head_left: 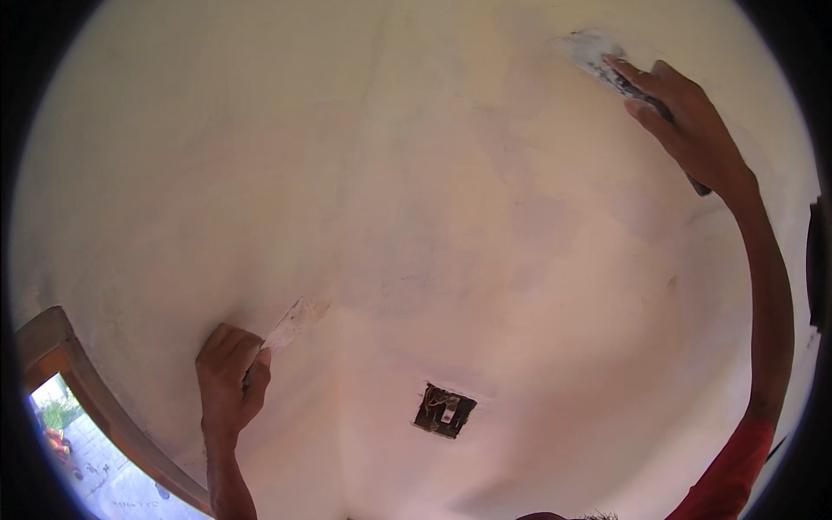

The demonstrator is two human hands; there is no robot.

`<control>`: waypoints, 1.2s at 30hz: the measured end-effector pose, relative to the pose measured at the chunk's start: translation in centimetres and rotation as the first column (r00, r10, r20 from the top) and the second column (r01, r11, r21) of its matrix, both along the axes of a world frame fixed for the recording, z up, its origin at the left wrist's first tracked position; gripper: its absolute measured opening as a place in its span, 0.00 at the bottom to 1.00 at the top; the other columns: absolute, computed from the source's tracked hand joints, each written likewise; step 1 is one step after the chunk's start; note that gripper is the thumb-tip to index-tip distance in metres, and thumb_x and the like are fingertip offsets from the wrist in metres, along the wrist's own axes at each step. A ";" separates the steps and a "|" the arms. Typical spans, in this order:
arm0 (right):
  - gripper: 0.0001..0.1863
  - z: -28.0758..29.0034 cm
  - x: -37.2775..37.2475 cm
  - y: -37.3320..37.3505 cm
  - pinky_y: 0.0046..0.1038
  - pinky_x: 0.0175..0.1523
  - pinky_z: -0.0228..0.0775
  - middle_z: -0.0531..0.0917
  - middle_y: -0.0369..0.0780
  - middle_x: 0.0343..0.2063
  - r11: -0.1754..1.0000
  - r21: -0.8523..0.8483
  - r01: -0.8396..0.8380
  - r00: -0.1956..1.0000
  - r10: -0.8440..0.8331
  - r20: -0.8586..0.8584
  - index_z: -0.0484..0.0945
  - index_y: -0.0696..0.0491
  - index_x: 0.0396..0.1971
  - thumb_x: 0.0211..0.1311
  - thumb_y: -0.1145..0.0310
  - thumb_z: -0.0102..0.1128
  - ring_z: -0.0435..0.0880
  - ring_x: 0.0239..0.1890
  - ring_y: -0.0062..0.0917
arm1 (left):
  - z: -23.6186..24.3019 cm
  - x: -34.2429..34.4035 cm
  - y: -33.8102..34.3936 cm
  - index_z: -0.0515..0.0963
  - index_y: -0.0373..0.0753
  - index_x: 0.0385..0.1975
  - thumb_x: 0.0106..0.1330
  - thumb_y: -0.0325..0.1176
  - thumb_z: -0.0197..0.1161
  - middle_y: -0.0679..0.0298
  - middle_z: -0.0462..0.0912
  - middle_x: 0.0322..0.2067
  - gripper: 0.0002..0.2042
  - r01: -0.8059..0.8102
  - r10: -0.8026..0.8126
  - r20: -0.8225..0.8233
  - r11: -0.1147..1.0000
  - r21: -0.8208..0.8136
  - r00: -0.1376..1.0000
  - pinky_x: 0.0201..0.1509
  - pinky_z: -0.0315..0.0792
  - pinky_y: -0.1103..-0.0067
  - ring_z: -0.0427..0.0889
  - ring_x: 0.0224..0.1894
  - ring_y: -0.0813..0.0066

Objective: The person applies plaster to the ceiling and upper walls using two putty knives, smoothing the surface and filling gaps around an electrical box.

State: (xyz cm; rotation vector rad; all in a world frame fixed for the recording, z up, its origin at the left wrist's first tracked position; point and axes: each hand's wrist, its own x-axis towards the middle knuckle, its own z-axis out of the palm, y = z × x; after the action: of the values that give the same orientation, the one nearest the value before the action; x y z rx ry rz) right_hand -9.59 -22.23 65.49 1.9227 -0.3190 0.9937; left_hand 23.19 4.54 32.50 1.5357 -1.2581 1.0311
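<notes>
My right hand is raised high at the upper right, closed round the dark handle of a putty knife. The blade of this knife is smeared with white filler and lies against the pale wall. Lower down on the left, my left hand grips a second putty knife, whose blade is coated in whitish filler and points up and to the right. Most of its handle is hidden in my fingers. Whether the left blade touches the wall, I cannot tell.
An open electrical box with bare wires is set in the wall at the lower middle. At the lower left a brown wooden frame borders a bright opening to the outside. Something dark stands at the right rim.
</notes>
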 end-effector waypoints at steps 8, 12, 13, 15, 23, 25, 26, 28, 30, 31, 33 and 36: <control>0.26 4.3 2.2 -0.1 0.34 0.44 0.69 0.72 0.40 0.33 0.977 -0.155 0.147 0.980 -0.165 -0.115 0.70 0.33 0.65 0.68 0.65 0.57 0.74 0.36 0.29 | -0.8 0.5 -0.2 0.74 0.32 0.22 0.48 0.20 0.61 0.56 0.76 0.23 0.03 -0.044 0.041 0.101 0.999 0.026 0.994 0.30 0.66 0.66 0.72 0.27 0.57; 0.38 7.5 2.3 0.3 0.38 0.46 0.68 0.71 0.37 0.38 0.953 -0.245 0.181 0.964 -0.221 -0.148 0.66 0.29 0.67 0.60 0.81 0.59 0.74 0.37 0.29 | -1.2 1.0 -1.1 0.74 0.32 0.22 0.48 0.22 0.61 0.57 0.77 0.23 0.03 -0.041 0.038 0.108 0.999 0.029 0.993 0.29 0.65 0.66 0.72 0.27 0.57; 0.39 8.2 2.4 0.1 0.38 0.46 0.69 0.72 0.37 0.39 0.938 -0.281 0.203 0.958 -0.249 -0.139 0.66 0.29 0.67 0.60 0.81 0.59 0.75 0.38 0.30 | -1.4 1.2 -1.6 0.74 0.32 0.22 0.47 0.23 0.61 0.57 0.77 0.23 0.04 -0.031 0.027 0.104 0.999 0.030 0.994 0.29 0.65 0.66 0.72 0.27 0.57; 0.39 9.3 2.4 -0.5 0.38 0.47 0.70 0.73 0.37 0.40 0.934 -0.307 0.181 0.968 -0.224 -0.112 0.66 0.28 0.67 0.60 0.81 0.60 0.75 0.39 0.30 | -0.5 0.3 0.3 0.74 0.32 0.22 0.47 0.23 0.61 0.57 0.76 0.23 0.04 -0.080 0.075 0.127 0.996 0.036 0.989 0.29 0.65 0.66 0.72 0.27 0.57; 0.38 10.9 4.3 -2.3 0.39 0.48 0.73 0.75 0.39 0.44 0.891 -0.376 0.255 0.931 -0.331 -0.153 0.65 0.25 0.67 0.62 0.80 0.57 0.77 0.40 0.33 | -0.9 1.0 -0.8 0.74 0.33 0.22 0.48 0.25 0.61 0.58 0.75 0.22 0.04 -0.073 0.067 0.132 0.997 0.039 0.989 0.30 0.64 0.66 0.72 0.26 0.59; 0.37 11.4 5.1 -2.6 0.39 0.47 0.73 0.75 0.39 0.44 0.886 -0.391 0.249 0.931 -0.330 -0.155 0.65 0.25 0.67 0.63 0.79 0.57 0.77 0.38 0.33 | -0.9 0.9 -1.0 0.70 0.32 0.20 0.46 0.24 0.59 0.54 0.72 0.22 0.05 -0.070 0.066 0.091 0.997 0.041 0.994 0.30 0.61 0.64 0.68 0.27 0.53; 0.37 11.8 5.5 -2.7 0.38 0.46 0.73 0.74 0.40 0.43 0.879 -0.411 0.242 0.930 -0.331 -0.159 0.65 0.26 0.68 0.64 0.78 0.56 0.77 0.37 0.34 | -1.0 0.9 -1.1 0.70 0.32 0.20 0.46 0.24 0.59 0.54 0.72 0.22 0.05 -0.064 0.060 0.090 0.997 0.038 0.994 0.30 0.61 0.64 0.68 0.27 0.53; 0.21 14.1 6.0 -3.3 0.38 0.47 0.74 0.80 0.45 0.39 0.867 -0.457 0.199 0.918 -0.328 -0.223 0.73 0.43 0.57 0.64 0.72 0.56 0.80 0.37 0.35 | -0.9 0.9 -1.5 0.70 0.31 0.21 0.46 0.24 0.58 0.53 0.72 0.23 0.05 -0.082 0.079 0.100 0.996 0.028 0.992 0.30 0.62 0.63 0.69 0.28 0.52; 0.17 14.3 5.9 -2.4 0.37 0.49 0.76 0.85 0.50 0.34 0.850 -0.509 0.138 0.906 -0.315 -0.281 0.81 0.60 0.47 0.65 0.65 0.55 0.84 0.38 0.37 | -1.1 0.8 -1.2 0.70 0.31 0.22 0.47 0.23 0.58 0.53 0.73 0.23 0.05 -0.097 0.095 0.100 0.995 0.018 0.990 0.30 0.62 0.63 0.69 0.28 0.52; 0.20 13.7 5.2 -2.0 0.38 0.46 0.74 0.79 0.46 0.38 0.809 -0.503 0.304 0.888 -0.432 -0.158 0.73 0.44 0.58 0.65 0.71 0.55 0.80 0.36 0.36 | -1.2 0.8 -1.2 0.71 0.31 0.23 0.48 0.23 0.57 0.52 0.73 0.24 0.04 -0.110 0.108 0.098 0.994 0.014 0.989 0.30 0.62 0.62 0.69 0.28 0.51; 0.35 13.1 4.7 -2.0 0.38 0.44 0.73 0.74 0.41 0.42 0.756 -0.468 0.458 0.843 -0.537 -0.041 0.64 0.28 0.68 0.65 0.77 0.54 0.77 0.35 0.34 | -1.4 1.0 -1.1 0.71 0.31 0.24 0.49 0.23 0.57 0.52 0.74 0.25 0.05 -0.113 0.112 0.085 0.994 0.004 0.990 0.31 0.63 0.62 0.69 0.29 0.51; 0.34 12.7 3.1 -1.9 0.39 0.43 0.72 0.74 0.42 0.40 0.749 -0.436 0.499 0.819 -0.572 -0.047 0.64 0.30 0.68 0.66 0.76 0.54 0.76 0.33 0.34 | -1.4 0.9 -1.0 0.72 0.31 0.27 0.51 0.24 0.57 0.51 0.74 0.26 0.05 -0.114 0.114 0.068 0.993 -0.007 0.991 0.33 0.64 0.61 0.70 0.30 0.50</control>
State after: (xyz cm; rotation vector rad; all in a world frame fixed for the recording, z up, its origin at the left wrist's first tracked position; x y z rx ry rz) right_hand -6.51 -24.10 78.18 1.3956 -0.4891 0.4447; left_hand 24.14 3.50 31.08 1.5976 -1.2258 1.1667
